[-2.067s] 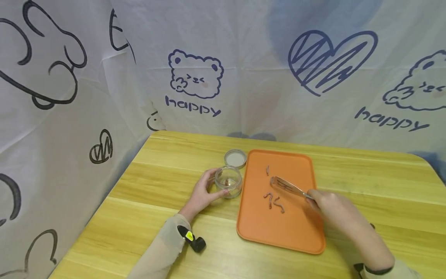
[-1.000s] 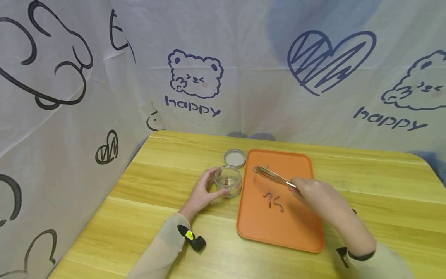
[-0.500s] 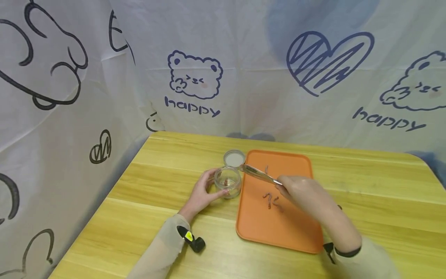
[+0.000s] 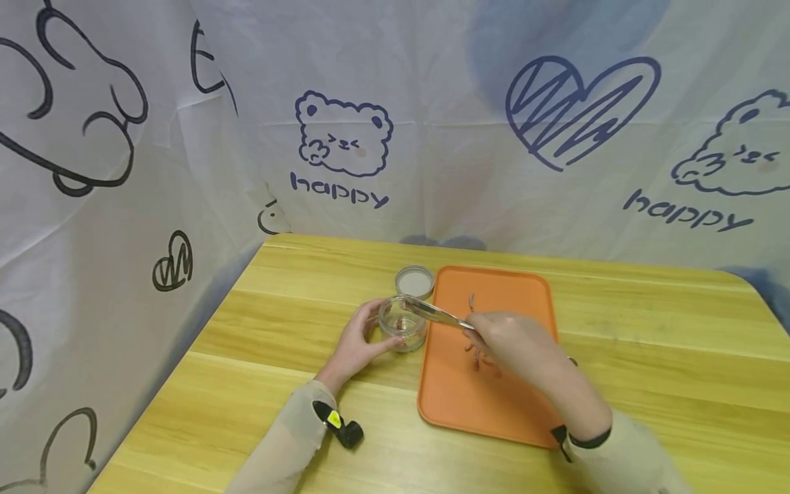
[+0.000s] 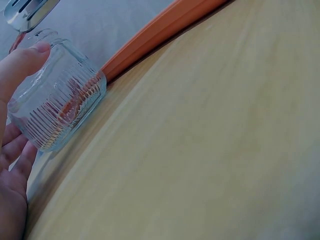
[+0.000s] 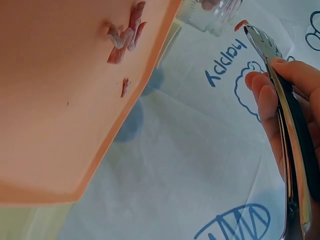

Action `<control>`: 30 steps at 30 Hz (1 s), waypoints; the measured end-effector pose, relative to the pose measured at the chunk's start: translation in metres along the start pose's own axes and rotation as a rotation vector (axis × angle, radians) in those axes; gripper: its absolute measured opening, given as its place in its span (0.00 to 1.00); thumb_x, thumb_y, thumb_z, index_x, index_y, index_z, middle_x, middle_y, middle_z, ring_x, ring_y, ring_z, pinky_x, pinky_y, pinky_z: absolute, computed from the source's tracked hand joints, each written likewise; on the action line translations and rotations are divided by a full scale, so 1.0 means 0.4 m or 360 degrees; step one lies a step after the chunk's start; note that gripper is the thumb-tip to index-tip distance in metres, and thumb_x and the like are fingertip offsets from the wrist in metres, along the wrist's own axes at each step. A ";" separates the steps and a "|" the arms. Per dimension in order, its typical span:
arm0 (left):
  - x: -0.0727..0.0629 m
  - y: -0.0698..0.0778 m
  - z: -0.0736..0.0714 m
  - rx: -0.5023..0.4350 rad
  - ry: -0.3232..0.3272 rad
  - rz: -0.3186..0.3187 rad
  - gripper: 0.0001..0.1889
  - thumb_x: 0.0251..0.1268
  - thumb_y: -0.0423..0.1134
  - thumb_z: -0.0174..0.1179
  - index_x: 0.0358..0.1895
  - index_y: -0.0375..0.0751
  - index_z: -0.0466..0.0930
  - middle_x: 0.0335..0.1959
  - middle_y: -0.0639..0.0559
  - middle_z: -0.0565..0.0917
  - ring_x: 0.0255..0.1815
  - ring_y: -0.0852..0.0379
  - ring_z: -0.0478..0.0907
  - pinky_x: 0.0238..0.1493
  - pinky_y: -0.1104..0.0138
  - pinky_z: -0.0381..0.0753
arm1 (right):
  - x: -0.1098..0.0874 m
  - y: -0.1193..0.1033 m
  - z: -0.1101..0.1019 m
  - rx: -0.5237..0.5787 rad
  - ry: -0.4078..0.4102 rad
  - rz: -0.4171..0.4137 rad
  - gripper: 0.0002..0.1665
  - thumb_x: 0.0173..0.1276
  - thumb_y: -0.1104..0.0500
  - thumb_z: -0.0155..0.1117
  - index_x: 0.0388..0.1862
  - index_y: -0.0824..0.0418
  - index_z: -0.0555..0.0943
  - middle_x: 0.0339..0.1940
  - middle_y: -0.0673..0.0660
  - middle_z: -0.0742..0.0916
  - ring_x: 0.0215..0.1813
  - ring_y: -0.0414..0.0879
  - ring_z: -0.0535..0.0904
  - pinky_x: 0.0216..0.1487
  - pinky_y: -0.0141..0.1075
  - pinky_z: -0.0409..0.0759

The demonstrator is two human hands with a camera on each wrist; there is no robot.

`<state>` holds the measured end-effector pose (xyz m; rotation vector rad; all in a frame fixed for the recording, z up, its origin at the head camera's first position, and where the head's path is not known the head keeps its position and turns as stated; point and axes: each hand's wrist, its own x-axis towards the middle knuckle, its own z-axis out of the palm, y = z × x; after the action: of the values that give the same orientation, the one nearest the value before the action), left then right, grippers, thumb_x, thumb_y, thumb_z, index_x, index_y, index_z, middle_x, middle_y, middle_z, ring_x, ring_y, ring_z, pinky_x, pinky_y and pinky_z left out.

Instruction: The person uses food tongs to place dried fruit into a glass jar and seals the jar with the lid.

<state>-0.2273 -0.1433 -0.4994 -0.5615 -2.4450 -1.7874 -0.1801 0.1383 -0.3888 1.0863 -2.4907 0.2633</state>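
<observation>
just off the orange tray's [image 4: 450, 405] 9-to-10 o'clock edge, tongs [image 4: 435, 313] meet a glass jar [image 4: 404, 339].
the left hand [image 4: 363, 339] clasps the jar from its 8-to-9 o'clock side, thumb and fingers round the wall, with reddish bits showing inside; the right hand [image 4: 509, 343], at the jar's 4 o'clock, grips the tongs, whose tip lies over the mouth with a reddish strip [image 6: 241, 25] hanging from it; a round lid [image 4: 414, 282] lies just beyond the jar at about 12 o'clock, and on the tray one small piece [image 4: 472, 302] sits towards 11 o'clock, a cluster [image 4: 478, 360] near the middle, partly hidden by the right hand.
</observation>
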 end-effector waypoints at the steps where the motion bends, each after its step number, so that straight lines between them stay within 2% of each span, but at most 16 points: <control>1: 0.000 0.000 0.000 0.0005 0.0003 0.0009 0.38 0.50 0.38 0.74 0.66 0.42 0.66 0.63 0.48 0.71 0.64 0.50 0.67 0.67 0.59 0.67 | 0.002 -0.002 0.003 0.0001 -0.0009 0.0008 0.09 0.62 0.61 0.69 0.30 0.60 0.76 0.18 0.45 0.79 0.17 0.35 0.70 0.13 0.24 0.65; 7: 0.000 0.000 0.001 0.0017 0.0006 0.0007 0.37 0.50 0.36 0.73 0.65 0.41 0.66 0.62 0.48 0.71 0.64 0.50 0.67 0.67 0.59 0.67 | 0.011 -0.007 0.014 0.0013 -0.0070 0.0049 0.09 0.62 0.58 0.70 0.29 0.59 0.77 0.17 0.45 0.76 0.16 0.34 0.65 0.13 0.24 0.63; 11: 0.000 0.006 0.002 0.0023 0.0004 0.0008 0.37 0.50 0.33 0.73 0.66 0.38 0.65 0.63 0.45 0.70 0.64 0.48 0.67 0.67 0.58 0.67 | 0.015 -0.008 0.018 0.0010 -0.0100 0.0063 0.09 0.62 0.58 0.69 0.30 0.58 0.77 0.17 0.45 0.76 0.16 0.34 0.66 0.13 0.24 0.64; 17: -0.010 0.075 -0.005 0.0006 -0.0024 0.0014 0.36 0.51 0.30 0.71 0.65 0.30 0.64 0.62 0.38 0.70 0.64 0.41 0.66 0.66 0.53 0.67 | 0.021 -0.010 0.022 0.0024 -0.0145 0.0071 0.10 0.64 0.57 0.68 0.29 0.58 0.76 0.17 0.43 0.74 0.16 0.34 0.65 0.13 0.24 0.64; 20: -0.009 0.062 -0.005 0.0008 -0.0020 0.0012 0.37 0.51 0.32 0.72 0.65 0.34 0.65 0.62 0.42 0.71 0.64 0.46 0.67 0.66 0.57 0.67 | 0.023 -0.011 0.022 0.0046 -0.0168 0.0080 0.10 0.65 0.57 0.67 0.28 0.58 0.75 0.16 0.42 0.72 0.16 0.33 0.63 0.13 0.24 0.63; 24: -0.002 0.011 -0.001 0.0011 -0.0003 0.0015 0.37 0.51 0.34 0.73 0.66 0.39 0.66 0.62 0.46 0.71 0.64 0.51 0.67 0.66 0.61 0.67 | 0.028 -0.014 0.021 0.0051 -0.0186 0.0093 0.11 0.65 0.57 0.67 0.28 0.58 0.75 0.16 0.42 0.71 0.16 0.34 0.63 0.13 0.25 0.63; 30: -0.001 -0.001 0.002 0.0013 0.0001 -0.0026 0.37 0.50 0.36 0.73 0.66 0.43 0.66 0.62 0.51 0.71 0.64 0.55 0.67 0.67 0.65 0.66 | 0.030 -0.015 0.022 0.0027 -0.0170 0.0066 0.11 0.64 0.57 0.68 0.28 0.58 0.75 0.16 0.43 0.71 0.17 0.35 0.65 0.14 0.25 0.64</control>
<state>-0.2269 -0.1429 -0.5003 -0.5420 -2.4623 -1.7822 -0.1856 0.1237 -0.3914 1.0825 -2.6121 0.2448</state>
